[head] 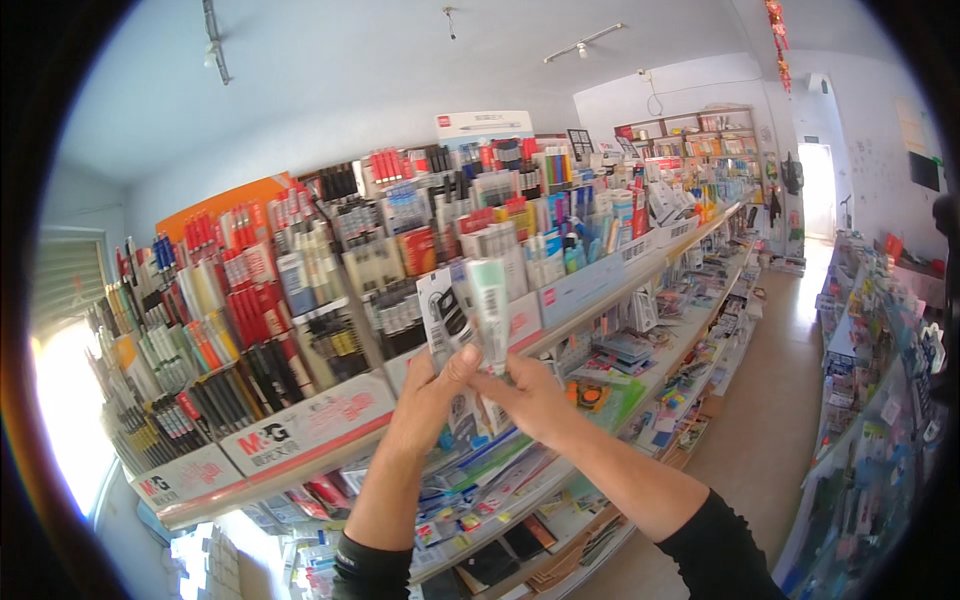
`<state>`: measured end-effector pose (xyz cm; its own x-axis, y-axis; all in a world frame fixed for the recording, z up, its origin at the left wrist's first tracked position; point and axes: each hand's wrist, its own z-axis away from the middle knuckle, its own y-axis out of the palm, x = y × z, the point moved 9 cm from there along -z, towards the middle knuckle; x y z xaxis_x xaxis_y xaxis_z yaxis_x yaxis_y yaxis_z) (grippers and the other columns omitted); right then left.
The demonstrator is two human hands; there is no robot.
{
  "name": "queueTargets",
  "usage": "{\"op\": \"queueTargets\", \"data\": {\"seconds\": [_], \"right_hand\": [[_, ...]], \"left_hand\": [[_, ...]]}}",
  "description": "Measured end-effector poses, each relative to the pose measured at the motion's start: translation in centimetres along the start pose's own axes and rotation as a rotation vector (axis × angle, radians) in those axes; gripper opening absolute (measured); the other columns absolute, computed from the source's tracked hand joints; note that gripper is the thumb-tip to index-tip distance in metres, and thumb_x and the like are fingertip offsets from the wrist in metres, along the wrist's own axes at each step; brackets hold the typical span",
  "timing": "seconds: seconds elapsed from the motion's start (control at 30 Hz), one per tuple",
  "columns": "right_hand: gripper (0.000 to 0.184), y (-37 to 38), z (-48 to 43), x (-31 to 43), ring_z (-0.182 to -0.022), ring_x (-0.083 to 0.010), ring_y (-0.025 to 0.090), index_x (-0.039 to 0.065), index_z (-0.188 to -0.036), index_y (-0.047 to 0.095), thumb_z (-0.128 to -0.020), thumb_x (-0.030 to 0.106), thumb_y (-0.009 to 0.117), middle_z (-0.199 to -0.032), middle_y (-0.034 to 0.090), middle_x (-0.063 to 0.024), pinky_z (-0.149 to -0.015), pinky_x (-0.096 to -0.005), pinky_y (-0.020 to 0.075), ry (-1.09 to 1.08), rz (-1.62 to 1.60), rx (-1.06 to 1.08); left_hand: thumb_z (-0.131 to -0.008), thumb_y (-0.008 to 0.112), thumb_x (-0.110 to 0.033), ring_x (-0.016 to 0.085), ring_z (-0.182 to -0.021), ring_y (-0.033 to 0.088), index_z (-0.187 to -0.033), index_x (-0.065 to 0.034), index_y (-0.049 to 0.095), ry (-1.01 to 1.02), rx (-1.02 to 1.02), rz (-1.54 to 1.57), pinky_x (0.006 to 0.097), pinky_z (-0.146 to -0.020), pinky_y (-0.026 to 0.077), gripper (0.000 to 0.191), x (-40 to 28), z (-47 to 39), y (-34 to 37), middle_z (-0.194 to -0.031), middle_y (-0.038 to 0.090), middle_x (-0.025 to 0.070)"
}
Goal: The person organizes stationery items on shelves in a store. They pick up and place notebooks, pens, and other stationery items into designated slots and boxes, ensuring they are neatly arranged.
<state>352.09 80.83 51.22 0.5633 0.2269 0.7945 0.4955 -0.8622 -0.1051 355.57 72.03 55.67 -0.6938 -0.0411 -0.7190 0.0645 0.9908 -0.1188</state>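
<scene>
My left hand (431, 401) grips a flat white packet (444, 311) with a dark printed picture and a barcode. My right hand (536, 397) pinches the lower end of a slim pale green and white packet (490, 304), which also carries a barcode. Both packets stand upright side by side, their tops leaning slightly apart, and my fingers almost meet at their bases. Behind them rises a tiered pen display (360, 255) filled with pens and markers. Its front strip (277, 439) bears M&G branding. What is inside the packets cannot be made out.
Lower shelves (630, 360) below the display carry flat stationery packets and notebooks. To the right runs an aisle floor (772, 360), bordered by another loaded shelf (862, 420). A bookcase (697, 142) stands at the back, near a bright doorway (817, 191).
</scene>
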Motion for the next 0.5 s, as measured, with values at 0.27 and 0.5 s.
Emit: {"op": "queueTargets", "data": {"seconds": [0.27,0.5], "right_hand": [[0.022,-11.9,2.2,0.3,-0.08,-0.0223,0.059,0.001,-0.107,0.057,-0.093,0.018,0.053,-0.084,0.062,-0.0105,-0.073,-0.0316,0.0444,-0.215,0.142,-0.342],[0.029,-20.4,1.9,-1.8,-0.075,-0.0221,0.06,0.001,-0.115,0.054,-0.092,0.018,0.055,-0.091,0.065,-0.0139,-0.071,-0.0339,0.0471,-0.122,0.012,-0.245]], "left_hand": [[-0.098,0.046,-0.025,0.011,-0.084,0.059,-0.118,-0.0018,0.056,0.104,-0.302,0.013,0.0275,-0.075,0.048,0.032,5.4,-5.7,10.3,-0.097,0.067,0.0088],[-0.092,0.046,-0.05,0.029,-0.127,0.036,-0.138,-0.0053,0.037,0.323,-0.127,-0.806,0.0467,-0.107,0.018,0.065,2.4,-11.5,13.1,-0.136,0.044,0.0176]]}}
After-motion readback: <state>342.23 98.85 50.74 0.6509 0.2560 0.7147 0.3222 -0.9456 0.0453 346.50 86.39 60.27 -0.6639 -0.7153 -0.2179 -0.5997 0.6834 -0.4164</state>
